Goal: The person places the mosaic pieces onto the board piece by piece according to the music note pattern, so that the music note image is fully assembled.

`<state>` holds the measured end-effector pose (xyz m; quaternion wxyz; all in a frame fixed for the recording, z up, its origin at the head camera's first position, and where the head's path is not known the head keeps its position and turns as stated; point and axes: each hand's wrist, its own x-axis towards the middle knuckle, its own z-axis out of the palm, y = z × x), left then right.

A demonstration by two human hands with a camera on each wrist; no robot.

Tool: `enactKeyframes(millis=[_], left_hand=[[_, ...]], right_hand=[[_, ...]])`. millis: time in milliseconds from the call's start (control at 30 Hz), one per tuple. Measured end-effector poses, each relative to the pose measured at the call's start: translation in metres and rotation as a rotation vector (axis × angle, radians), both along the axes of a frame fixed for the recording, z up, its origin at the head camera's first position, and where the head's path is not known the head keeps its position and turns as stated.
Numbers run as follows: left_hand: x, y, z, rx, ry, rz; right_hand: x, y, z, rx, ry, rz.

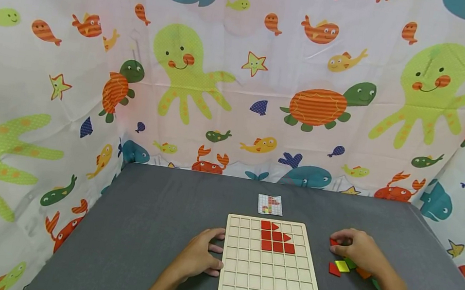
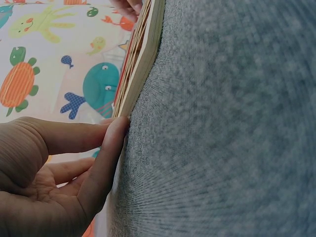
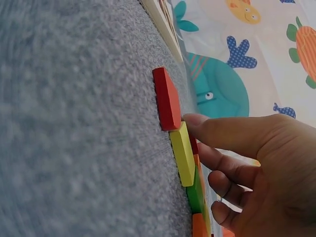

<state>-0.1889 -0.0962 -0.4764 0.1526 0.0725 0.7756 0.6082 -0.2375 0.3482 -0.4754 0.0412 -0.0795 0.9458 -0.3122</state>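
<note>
The grid board [image 1: 272, 272] is pinched at nine o'clock by the left hand [image 1: 199, 252]; off its two o'clock a red piece [image 1: 333, 242] is pinched by the right hand [image 1: 355, 249] — long axis obscured. Red triangles [image 1: 286, 238] are pointed toward three.

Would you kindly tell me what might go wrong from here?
The right hand, holding a red piece, might knock the yellow piece lying close by. The left hand, at the edge of the board, could push it askew and perhaps jostle the red pieces resting on it.
</note>
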Motion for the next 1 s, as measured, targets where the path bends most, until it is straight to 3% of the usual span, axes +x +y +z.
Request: enactKeyframes(millis=[667, 1000], left_hand=[[0.0, 0.001, 0.001, -0.009, -0.001, 0.006], [0.001, 0.0, -0.001, 0.008, 0.014, 0.007]], right_hand=[[0.0, -0.003, -0.001, 0.013, 0.033, 0.042], [0.001, -0.015, 0.005, -0.032, -0.022, 0.012]])
